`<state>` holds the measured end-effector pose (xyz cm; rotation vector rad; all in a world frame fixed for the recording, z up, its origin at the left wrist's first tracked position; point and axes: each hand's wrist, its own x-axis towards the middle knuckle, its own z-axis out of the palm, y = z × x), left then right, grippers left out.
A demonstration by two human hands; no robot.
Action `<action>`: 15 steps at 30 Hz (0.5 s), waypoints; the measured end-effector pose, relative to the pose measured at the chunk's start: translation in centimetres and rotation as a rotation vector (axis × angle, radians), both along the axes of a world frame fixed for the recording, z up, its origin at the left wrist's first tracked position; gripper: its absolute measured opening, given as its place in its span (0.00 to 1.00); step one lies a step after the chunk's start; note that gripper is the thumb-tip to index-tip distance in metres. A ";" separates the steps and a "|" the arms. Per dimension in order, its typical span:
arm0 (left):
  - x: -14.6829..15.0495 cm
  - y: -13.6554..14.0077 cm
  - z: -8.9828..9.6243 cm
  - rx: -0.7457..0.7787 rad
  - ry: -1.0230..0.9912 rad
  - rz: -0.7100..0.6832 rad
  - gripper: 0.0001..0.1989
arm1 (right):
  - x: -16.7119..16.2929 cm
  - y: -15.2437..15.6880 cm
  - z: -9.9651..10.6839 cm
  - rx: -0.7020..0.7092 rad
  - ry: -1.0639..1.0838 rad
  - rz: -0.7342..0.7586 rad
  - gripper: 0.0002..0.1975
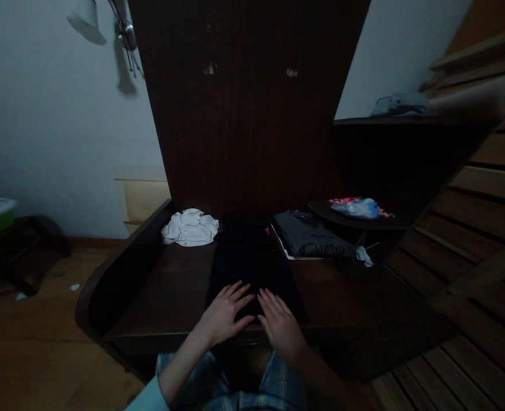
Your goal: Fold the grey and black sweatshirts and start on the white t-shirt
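A black garment (252, 262) lies flat and straight on the dark wooden desk (170, 291), running from the front edge to the back panel. Its exact kind is too dark to make out. My left hand (229, 313) rests on its near end, fingers spread. Beside it, my right hand (278, 321) also lies flat on the black cloth with fingers stretched out. The two hands are close but apart, and neither grips anything. Behind and to the left sits a crumpled white cloth (191, 227). To the right is a folded dark grey garment (314, 235) with black lettering.
A raised side edge (119, 268) bounds the desk on the left. At right, a small shelf (338, 216) carries a plastic bag (359, 208), and a higher shelf holds folded cloth (400, 104). Wooden slats (470, 228) stand close on the right. A wall lamp (126, 35) hangs at upper left.
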<state>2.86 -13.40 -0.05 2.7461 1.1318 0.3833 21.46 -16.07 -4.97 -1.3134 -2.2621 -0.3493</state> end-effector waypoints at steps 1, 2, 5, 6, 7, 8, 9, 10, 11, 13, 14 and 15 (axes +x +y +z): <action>0.0 0.0 -0.1 0.002 -0.004 0.001 0.23 | 0.1 -0.1 0.1 0.013 0.013 0.012 0.19; 0.0 0.0 -0.1 0.004 -0.009 0.001 0.23 | 0.2 -0.2 0.1 0.025 0.037 0.022 0.19; 0.1 -0.1 0.0 0.013 -0.042 0.004 0.24 | 0.2 -0.4 -0.1 0.060 0.167 0.044 0.17; 0.0 -0.2 0.1 0.018 -0.061 0.011 0.24 | 0.2 -0.5 -0.3 0.071 0.219 0.054 0.16; 0.0 -0.3 0.2 0.023 -0.081 0.018 0.23 | 0.2 -0.6 -0.4 0.082 0.267 0.067 0.15; 0.0 -0.4 0.3 0.027 -0.098 0.022 0.21 | 0.3 -0.6 -0.6 0.092 0.306 0.082 0.15; 0.0 -0.5 0.4 0.029 -0.110 0.021 0.19 | 0.3 -0.7 -0.7 0.099 0.330 0.100 0.14; 0.0 -0.7 0.5 0.031 -0.115 0.015 0.16 | 0.3 -0.7 -0.8 0.105 0.339 0.118 0.14; 0.1 -0.9 0.6 0.034 -0.117 0.003 0.14 | 0.4 -0.8 -0.8 0.106 0.337 0.133 0.14; 0.3 -1.5 0.5 0.038 -0.123 -0.021 0.13 | 0.4 -1.1 -0.5 0.079 0.303 0.140 0.15; 0.5 -1.8 0.4 0.039 -0.129 -0.037 0.15 | 0.5 -1.3 -0.3 0.049 0.276 0.135 0.15; 0.8 -2.1 0.2 0.041 -0.135 -0.054 0.17 | 0.6 -1.4 0.0 0.012 0.247 0.131 0.16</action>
